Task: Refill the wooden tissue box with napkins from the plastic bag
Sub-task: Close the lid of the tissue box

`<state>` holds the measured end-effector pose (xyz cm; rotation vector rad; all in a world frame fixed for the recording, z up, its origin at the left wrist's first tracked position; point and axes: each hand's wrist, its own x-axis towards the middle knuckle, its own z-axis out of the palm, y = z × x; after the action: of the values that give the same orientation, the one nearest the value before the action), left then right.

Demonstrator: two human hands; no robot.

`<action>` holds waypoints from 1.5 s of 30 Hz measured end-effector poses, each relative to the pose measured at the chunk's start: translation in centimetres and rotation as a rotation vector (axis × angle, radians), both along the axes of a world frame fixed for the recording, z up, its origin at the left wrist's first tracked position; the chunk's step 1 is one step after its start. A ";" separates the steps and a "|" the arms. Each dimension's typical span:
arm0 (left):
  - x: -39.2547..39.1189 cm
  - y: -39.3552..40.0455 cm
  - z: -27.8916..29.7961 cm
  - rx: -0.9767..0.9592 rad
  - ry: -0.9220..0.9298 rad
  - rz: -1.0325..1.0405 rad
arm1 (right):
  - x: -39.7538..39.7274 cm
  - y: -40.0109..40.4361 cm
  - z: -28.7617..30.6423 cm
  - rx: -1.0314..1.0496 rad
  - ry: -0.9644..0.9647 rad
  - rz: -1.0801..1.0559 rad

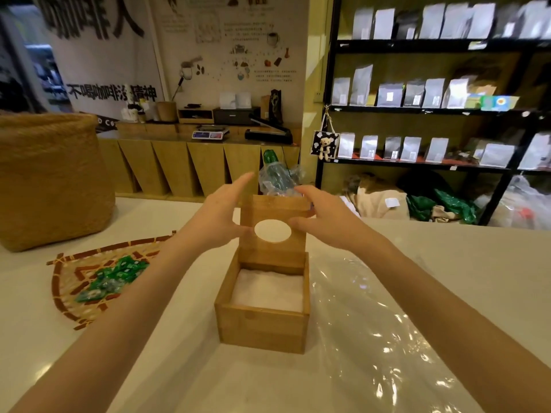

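Observation:
The wooden tissue box (262, 326) stands on the white counter with its hinged lid (274, 213) raised upright; the lid has an oval hole. White napkins (268, 289) fill the inside of the box. My left hand (222, 214) is at the lid's left edge and my right hand (320, 217) at its right edge, fingers spread; whether they touch the lid is unclear. A clear, flattened plastic bag (366, 338) lies on the counter to the right of the box.
A woven fan-shaped tray (74, 272) holding green wrapped candies (114, 277) lies at the left. A large burlap sack (50, 180) stands at the far left. A crinkled packet of green items (277, 174) sits behind the lid. Shelves of bags line the right wall.

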<state>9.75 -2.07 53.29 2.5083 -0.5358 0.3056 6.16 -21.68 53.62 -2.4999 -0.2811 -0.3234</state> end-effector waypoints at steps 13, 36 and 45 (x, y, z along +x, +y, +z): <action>-2.9 0.3 -2.6 -0.164 -0.034 -0.089 | -2.9 0.6 -2.6 0.062 -0.349 0.081; -11.0 3.5 -7.7 -0.090 0.067 -0.217 | -11.5 2.4 -8.1 -0.427 -0.306 0.091; -13.5 0.0 -6.4 -0.025 -0.181 -0.131 | -13.3 -0.4 -6.9 0.156 -0.002 0.115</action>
<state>-3.79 -2.09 46.92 2.4216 -0.7600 0.4887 -7.15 -22.06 46.70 -2.3195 -0.3842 -0.2897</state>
